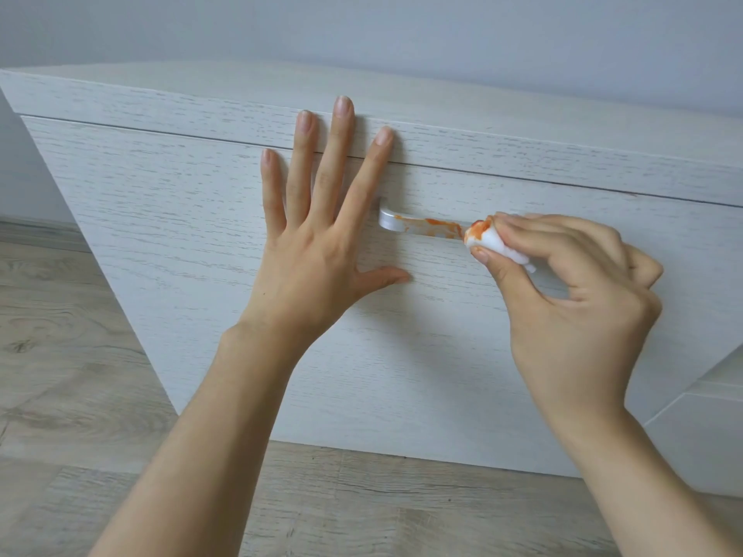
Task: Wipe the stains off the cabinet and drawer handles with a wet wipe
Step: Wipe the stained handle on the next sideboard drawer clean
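A silver bar handle [418, 226] runs across the white wood-grain drawer front [169, 219]. Orange smears cover the handle's middle part. My left hand [321, 235] lies flat on the drawer front with straight, spread fingers, just left of the handle's end. My right hand [571, 291] pinches a folded white wet wipe [488, 240] between thumb and fingers and presses it against the handle. The wipe's leading edge is stained orange. The handle's right part is hidden behind my right hand.
The cabinet's top board [522, 150] sits above the drawer, with a thin gap between them. Grey wood-look flooring [60, 375] spreads below and to the left. A plain pale wall [362, 26] stands behind. Another white panel [707, 436] shows at the lower right.
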Available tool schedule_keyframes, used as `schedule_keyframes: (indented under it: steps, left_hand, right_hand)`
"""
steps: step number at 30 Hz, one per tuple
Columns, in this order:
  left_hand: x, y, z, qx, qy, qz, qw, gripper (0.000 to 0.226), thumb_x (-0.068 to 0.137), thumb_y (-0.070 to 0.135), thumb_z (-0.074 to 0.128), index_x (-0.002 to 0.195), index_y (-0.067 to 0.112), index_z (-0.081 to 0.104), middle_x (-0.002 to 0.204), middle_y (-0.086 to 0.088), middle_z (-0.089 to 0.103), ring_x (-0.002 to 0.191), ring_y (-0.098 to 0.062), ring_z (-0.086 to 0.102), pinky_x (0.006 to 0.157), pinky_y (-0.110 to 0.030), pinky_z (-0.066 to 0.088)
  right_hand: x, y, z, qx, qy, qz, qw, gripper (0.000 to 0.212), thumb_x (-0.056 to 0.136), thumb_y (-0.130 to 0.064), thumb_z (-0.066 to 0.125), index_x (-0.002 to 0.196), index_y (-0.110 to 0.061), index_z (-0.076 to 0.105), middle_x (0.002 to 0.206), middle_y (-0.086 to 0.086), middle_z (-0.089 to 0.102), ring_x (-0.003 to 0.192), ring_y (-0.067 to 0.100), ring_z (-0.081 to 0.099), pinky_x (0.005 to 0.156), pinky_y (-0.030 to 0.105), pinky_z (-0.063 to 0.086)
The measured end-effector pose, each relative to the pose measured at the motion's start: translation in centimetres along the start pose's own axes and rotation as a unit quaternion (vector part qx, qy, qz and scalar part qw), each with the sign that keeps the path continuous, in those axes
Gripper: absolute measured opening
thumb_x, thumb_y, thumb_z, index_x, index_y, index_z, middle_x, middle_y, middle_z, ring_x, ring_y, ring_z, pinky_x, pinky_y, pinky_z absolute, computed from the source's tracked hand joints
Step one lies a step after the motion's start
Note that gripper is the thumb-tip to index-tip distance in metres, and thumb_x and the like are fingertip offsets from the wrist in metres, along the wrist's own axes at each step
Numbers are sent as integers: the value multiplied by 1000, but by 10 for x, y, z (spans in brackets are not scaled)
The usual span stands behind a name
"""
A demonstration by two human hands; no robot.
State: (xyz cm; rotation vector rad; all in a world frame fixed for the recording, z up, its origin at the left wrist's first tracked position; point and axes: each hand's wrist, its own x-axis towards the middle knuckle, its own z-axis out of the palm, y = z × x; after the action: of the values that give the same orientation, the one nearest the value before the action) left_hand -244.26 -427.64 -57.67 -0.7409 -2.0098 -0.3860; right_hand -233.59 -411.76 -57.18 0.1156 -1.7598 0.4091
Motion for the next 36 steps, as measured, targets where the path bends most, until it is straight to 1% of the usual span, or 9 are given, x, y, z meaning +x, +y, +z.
schedule_keyframes:
  steps: [7,13,17,19,23,26,29,32,36]
  left_hand:
    - [0,-1,0,-4,1,3,1000,120,61,62,77,152,15,13,156,-19,5,142,-37,-6,114,-48,-8]
    - [1,-1,1,-1,5,6,1000,120,62,62,76,152,15,12,155,-18,4,141,-37,-7,114,-46,-10]
    - [0,-2,3,2,8,7,1000,120,62,63,76,152,15,12,155,-19,5,141,-38,-6,114,-46,-11]
    - [0,-2,3,-1,7,8,1000,119,63,63,75,152,15,11,155,-18,3,141,-38,-7,114,-47,-10]
    - [0,-2,2,10,12,13,1000,118,64,64,74,152,14,13,155,-20,5,142,-40,-3,114,-51,-5]
    - [-4,-2,4,18,17,15,1000,111,69,64,71,151,14,14,155,-20,10,143,-40,2,115,-53,0]
    - [-9,-3,7,13,24,18,999,104,75,64,67,150,14,16,155,-19,11,143,-39,4,115,-51,2]
    - [-9,-3,10,15,28,17,999,103,75,66,66,150,14,17,154,-17,9,142,-38,3,116,-50,1]
    - [-8,-3,12,22,36,15,999,105,74,68,66,150,13,17,154,-16,8,142,-39,4,116,-49,-1]
  right_hand:
    - [3,2,4,-21,-2,-33,999,5,84,-24,72,87,-22,72,94,-21,60,85,9,57,80,39,30]
    - [2,3,4,-24,6,-34,999,6,83,-21,73,85,-15,73,95,-22,57,84,10,57,79,37,32]
    - [4,1,8,-10,9,-32,999,7,81,-17,74,83,-10,73,90,-19,59,84,10,57,79,34,34]
    - [4,1,8,5,0,-19,1000,8,81,-19,74,84,-12,73,89,-19,58,83,6,57,79,32,36]
    - [5,3,0,51,16,37,998,11,81,-27,72,90,-25,66,90,-27,55,86,-8,54,85,23,36]
    - [6,0,2,67,11,26,997,14,81,-23,73,92,-23,66,93,-25,57,85,2,56,84,26,40]
    - [4,1,3,72,2,21,997,14,81,-19,73,93,-21,67,92,-22,59,86,5,56,83,29,43]
    - [2,1,6,59,-3,12,998,12,81,-17,73,93,-15,70,90,-15,62,85,6,55,83,28,43]
    - [3,-1,11,52,6,-9,999,10,81,-13,74,90,-9,72,89,-10,64,84,11,58,81,31,45]
